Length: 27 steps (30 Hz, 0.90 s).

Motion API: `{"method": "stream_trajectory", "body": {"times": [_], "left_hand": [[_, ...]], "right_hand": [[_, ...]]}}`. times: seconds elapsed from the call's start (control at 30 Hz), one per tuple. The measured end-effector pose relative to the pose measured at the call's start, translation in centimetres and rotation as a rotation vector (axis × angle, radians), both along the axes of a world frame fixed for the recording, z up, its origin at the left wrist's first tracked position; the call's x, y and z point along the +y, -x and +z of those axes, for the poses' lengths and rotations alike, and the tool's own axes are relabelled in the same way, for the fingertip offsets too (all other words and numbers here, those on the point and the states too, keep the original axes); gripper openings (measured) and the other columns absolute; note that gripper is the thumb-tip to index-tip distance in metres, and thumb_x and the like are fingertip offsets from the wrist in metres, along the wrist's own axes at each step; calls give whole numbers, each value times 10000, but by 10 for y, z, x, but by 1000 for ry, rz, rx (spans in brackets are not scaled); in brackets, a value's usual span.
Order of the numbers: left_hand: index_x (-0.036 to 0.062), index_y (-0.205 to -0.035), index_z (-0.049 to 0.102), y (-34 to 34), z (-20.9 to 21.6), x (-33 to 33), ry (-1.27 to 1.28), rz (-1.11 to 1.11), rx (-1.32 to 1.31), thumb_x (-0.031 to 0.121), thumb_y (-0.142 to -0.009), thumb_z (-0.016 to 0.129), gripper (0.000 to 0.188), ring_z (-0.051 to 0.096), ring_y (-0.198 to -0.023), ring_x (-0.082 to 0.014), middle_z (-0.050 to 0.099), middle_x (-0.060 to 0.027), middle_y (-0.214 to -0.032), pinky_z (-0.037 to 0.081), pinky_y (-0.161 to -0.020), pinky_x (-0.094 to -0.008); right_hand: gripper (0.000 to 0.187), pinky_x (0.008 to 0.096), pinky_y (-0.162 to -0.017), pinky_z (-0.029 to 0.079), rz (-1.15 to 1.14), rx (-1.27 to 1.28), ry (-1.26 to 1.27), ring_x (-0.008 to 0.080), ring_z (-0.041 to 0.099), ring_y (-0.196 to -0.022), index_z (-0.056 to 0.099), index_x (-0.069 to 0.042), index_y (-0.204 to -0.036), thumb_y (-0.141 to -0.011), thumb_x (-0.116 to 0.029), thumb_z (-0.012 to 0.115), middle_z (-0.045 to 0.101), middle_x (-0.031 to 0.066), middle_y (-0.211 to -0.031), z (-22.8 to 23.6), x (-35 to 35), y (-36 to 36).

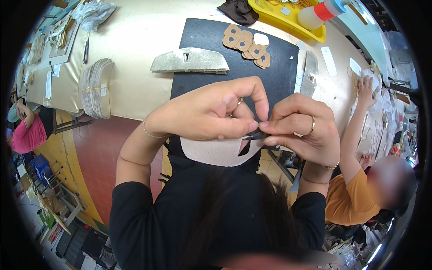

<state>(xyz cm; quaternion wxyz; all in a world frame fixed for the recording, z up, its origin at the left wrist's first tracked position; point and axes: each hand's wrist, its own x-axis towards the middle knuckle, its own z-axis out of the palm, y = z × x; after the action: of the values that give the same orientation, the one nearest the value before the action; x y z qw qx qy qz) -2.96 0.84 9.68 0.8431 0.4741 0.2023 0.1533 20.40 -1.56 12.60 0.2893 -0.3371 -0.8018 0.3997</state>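
Observation:
A pale, curved flat panel (209, 152) with a small angular cutout is held close in front of my body. My left hand (211, 110) is closed on its upper edge, with thumb and index finger bent toward the cutout. A small dark, thin piece (256, 134) shows at my fingertips just above that cutout; its exact kind is hard to make out. My right hand (303, 128) pinches this dark piece between thumb and fingers. On the black mat (198, 38) beyond my hands lies a stack of similar silvery panels (191, 60) with a matching cutout.
Several tan cut pieces with holes (244, 41) lie on the mat. A yellow tray (288, 22) holds a bottle (317, 15) at the back right. Banded panels (95, 87) stand at the table's left. A co-worker in orange (355, 200) reaches over the table at right.

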Motion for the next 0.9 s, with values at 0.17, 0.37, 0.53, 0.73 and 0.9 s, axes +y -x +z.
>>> {"method": "stream_trajectory", "body": {"times": [0.17,0.37,0.53,0.73,0.9], "left_hand": [[54,-1122,460,1,-3,0,3,21,-49,92,-979,559,178,407,-527,3,590,17,-659,281,-465,-178],[54,-1127,465,-2,-9,-2,-6,81,-126,94,-984,562,178,423,-545,11,598,20,-686,285,-476,-172],[58,-1204,466,-7,-10,-10,-159,433,-75,83,-989,558,236,456,-564,4,671,-22,-798,313,-508,-156],[89,-1495,164,-12,-9,-18,-406,694,3,-3,-976,550,654,574,-707,-35,732,-154,-1017,420,-623,-164],[117,-1548,-178,-23,-9,-18,-361,872,-31,-52,-956,549,952,694,-1011,-243,702,-225,-1099,521,-909,-309]], "right_hand": [[233,301,-607,509,-35,22,-23,204,650,-732,757,-54,-907,-681,-50,818,640,55,-842,-3,-3,1],[253,270,-649,493,-65,304,129,160,634,-759,767,-52,-903,-662,-36,844,647,50,-836,-19,-5,-4],[279,244,-691,469,-296,379,81,136,607,-783,765,-36,-906,-643,-15,856,638,44,-862,-25,-17,-13],[303,219,-669,454,-610,292,29,91,571,-760,728,-33,-998,-720,-38,846,598,47,-958,-32,-33,0],[345,229,-633,486,-747,330,-126,94,562,-737,680,-43,-1058,-752,-46,840,579,64,-990,-46,-28,23]]}}
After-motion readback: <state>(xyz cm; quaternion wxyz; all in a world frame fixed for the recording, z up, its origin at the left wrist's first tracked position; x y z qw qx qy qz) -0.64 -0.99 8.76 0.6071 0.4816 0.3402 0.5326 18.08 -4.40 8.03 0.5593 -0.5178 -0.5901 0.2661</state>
